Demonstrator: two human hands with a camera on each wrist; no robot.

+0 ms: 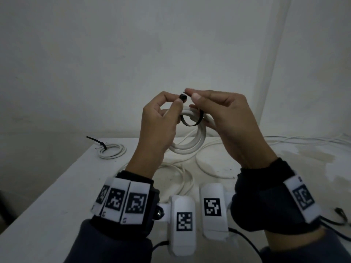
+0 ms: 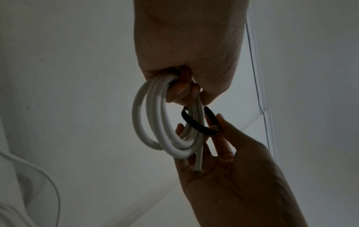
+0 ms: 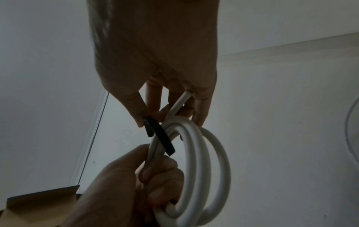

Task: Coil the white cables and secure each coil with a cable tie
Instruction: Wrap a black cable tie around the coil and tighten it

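Both hands are raised above the table (image 1: 57,186). My left hand (image 1: 176,98) curls its fingers (image 2: 180,90) round a white cable coil (image 1: 191,143) of a few turns, and its thumb and forefinger pinch the black cable tie's head (image 1: 183,96). The tie (image 1: 191,124) loops loosely round the coil's bundled strands. My right hand (image 1: 190,93) pinches the tie's tail tip just right of the head, its other fingers under the coil. In the wrist views the coil (image 2: 147,116) (image 3: 198,161) hangs between the hands with the tie (image 2: 196,126) (image 3: 163,138) around it.
A tied white coil (image 1: 112,149) with a black tie lies at the table's back left corner. Loose white cables (image 1: 182,175) sprawl under the hands and run off to the right (image 1: 303,139). A wall stands close behind. A cardboard box (image 3: 38,204) shows in the right wrist view.
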